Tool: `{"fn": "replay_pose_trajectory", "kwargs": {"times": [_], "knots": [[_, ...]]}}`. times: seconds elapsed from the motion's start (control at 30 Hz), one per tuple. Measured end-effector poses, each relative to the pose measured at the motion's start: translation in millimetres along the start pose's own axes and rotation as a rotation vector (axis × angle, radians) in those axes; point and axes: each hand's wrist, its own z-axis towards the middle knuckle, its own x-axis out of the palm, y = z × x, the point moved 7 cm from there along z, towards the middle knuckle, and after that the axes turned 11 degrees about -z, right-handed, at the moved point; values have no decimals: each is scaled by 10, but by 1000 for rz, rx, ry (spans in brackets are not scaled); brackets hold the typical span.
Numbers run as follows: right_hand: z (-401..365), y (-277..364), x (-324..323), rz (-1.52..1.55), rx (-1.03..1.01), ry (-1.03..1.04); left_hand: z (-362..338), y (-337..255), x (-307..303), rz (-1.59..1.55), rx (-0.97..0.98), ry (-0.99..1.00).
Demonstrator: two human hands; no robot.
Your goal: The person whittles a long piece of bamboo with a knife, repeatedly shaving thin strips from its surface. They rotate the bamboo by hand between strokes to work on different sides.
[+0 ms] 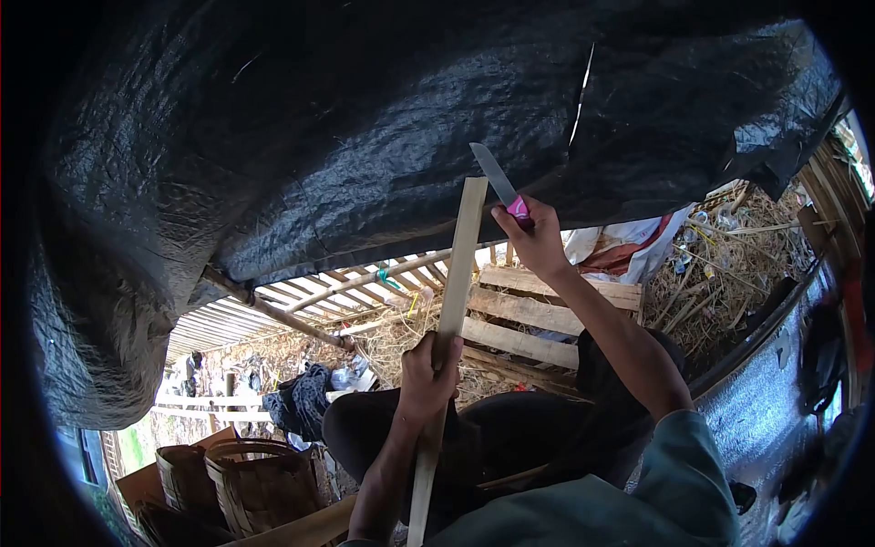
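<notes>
My left hand [429, 372] is closed around a long, flat strip of pale wood or bamboo [463, 246], gripping it below its middle. The strip stands nearly upright in view, its top end leaning slightly right and its lower end running down past my lap. In my right hand [536, 235] is a knife [495, 173] with a pink handle, fingers wrapped round the grip. Its bare blade points up and to the left, close beside the strip's top end.
Black plastic sheeting [365, 155] hangs across the upper view. Wooden slats [524, 314] lie before my knees, with straw and litter [720, 264] to the right. Woven baskets [260, 483] stand at lower left. A bamboo pole [283, 312] crosses behind, by a slatted fence.
</notes>
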Motion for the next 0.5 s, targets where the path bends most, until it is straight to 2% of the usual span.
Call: {"fn": "replay_pose_trajectory", "kwargs": {"times": [0.3,0.5], "knots": [[128,-176,-169,88,110,-115,16,-39,-21,-21,-30,-2],[177,-436,-156,306,316,-147,18,-91,0,-18,-39,4]]}}
